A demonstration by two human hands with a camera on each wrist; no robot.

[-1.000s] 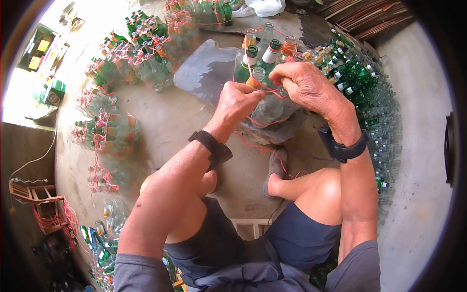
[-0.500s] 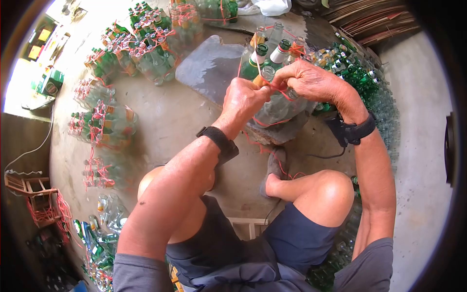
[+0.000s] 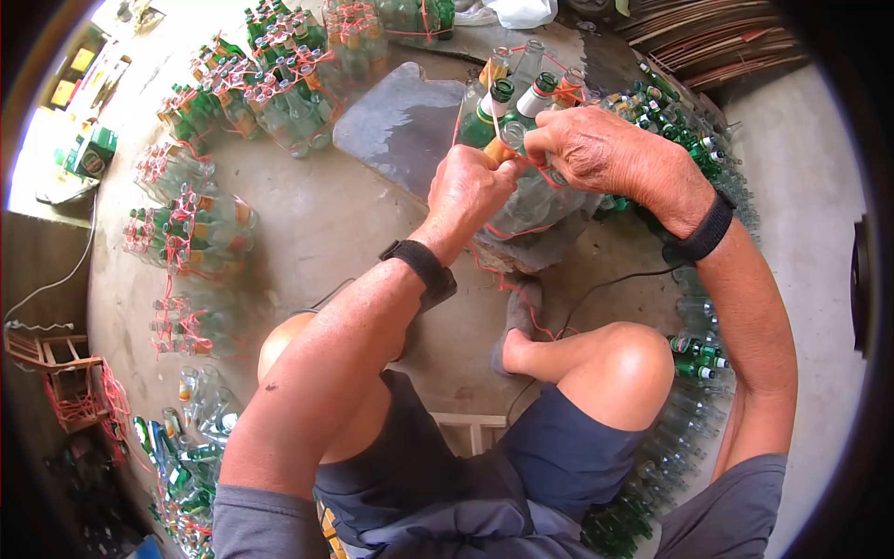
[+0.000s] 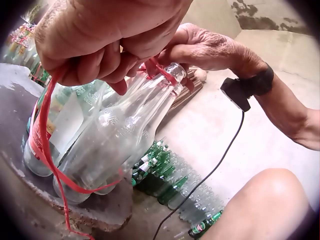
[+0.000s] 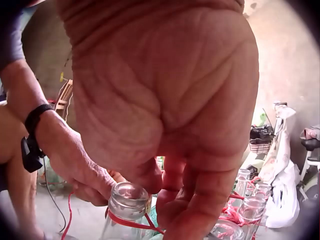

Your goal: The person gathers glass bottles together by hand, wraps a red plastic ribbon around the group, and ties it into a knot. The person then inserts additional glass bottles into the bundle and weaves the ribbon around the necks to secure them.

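A cluster of clear and green glass bottles (image 3: 521,212) stands upright on a stone block (image 3: 545,253), ringed by red plastic string (image 4: 80,189). My left hand (image 3: 468,191) grips the string at the near left of the bottle necks, and a length hangs below its curled fingers. Across from it, my right hand (image 3: 605,154) has its thumb and fingers curled down at the necks, pinching the string. In the right wrist view, the string loops round the neck of a clear bottle (image 5: 126,207) between both hands. The right fingertips are partly hidden.
String-tied bottle bundles (image 3: 191,233) stand along the left. Rows of loose bottles (image 3: 689,154) line the right wall. A grey slab (image 3: 396,126) lies behind the stone block. A small wooden stool (image 3: 70,359) holds red string. A black cable (image 4: 220,167) hangs from the right wrist.
The right forearm and elbow have swung outward to the right, and the right hand has shifted slightly right. Both hands stay at the bottle necks with the string drawn in closer between them.
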